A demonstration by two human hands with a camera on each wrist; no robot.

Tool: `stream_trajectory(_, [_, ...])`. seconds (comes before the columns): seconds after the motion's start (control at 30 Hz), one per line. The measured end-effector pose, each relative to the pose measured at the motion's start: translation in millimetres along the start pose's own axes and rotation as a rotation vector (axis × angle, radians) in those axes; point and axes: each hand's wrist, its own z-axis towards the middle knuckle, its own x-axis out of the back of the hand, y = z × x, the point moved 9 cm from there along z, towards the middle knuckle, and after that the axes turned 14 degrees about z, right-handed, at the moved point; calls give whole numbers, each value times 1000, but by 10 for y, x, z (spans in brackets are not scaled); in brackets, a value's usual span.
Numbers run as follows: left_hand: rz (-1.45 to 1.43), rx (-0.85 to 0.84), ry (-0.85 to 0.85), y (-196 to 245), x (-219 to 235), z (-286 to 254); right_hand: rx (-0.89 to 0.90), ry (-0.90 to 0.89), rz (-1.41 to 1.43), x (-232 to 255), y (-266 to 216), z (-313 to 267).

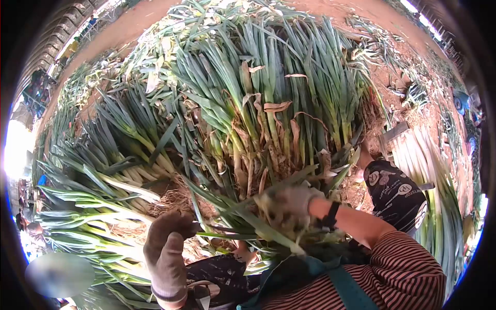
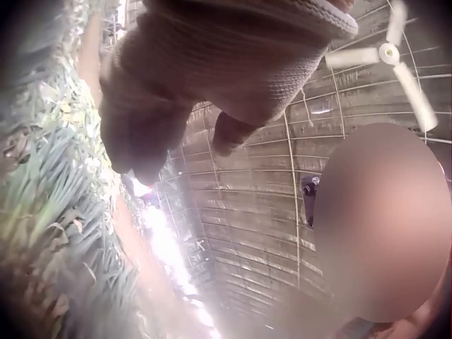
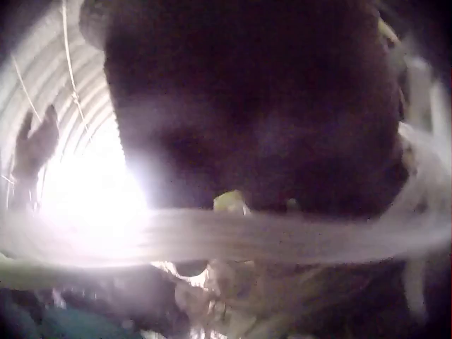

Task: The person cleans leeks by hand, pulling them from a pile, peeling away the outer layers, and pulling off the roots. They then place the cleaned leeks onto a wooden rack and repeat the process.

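My left hand [image 1: 168, 253], in a knit glove, is raised at the lower left. Its thumb and bent fingers stand apart in the left wrist view, with nothing between them. My right hand [image 1: 292, 201], gloved and motion-blurred, grips leek leaves [image 1: 274, 232] in front of my lap. A pale strip [image 3: 268, 236] crosses the dark glove [image 3: 247, 106] in the right wrist view. Just beyond both hands stands a thick heap of untrimmed leeks [image 1: 258, 119], with dry brown leaves and dirty roots.
Leeks with pale stems [image 1: 418, 160] lie at the right, beyond my patterned trouser leg [image 1: 395, 194]. More leeks [image 1: 88, 206] spread across the left. Loose leaf scraps [image 1: 155, 49] cover the reddish soil [image 1: 134, 23] behind the heap. A ceiling fan [image 2: 388, 53] hangs overhead.
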Motion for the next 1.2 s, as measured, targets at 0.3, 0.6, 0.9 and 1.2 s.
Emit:
stream_trajectory(0.3, [83,128,-37,-263,-148,189,-251,565,104,1000,924,1506])
stream_trajectory(0.6, [124,155,-48,-302,-280,381,-156,248,553,1164,423,1323])
stream_trajectory(0.9, [27,217,-161,-268,-495,288,113,340,988,1174,-176,-47])
stream_trajectory(1.2, [81,20,-482,-132,-1229,22,601,148,472,677,-1277,-1477])
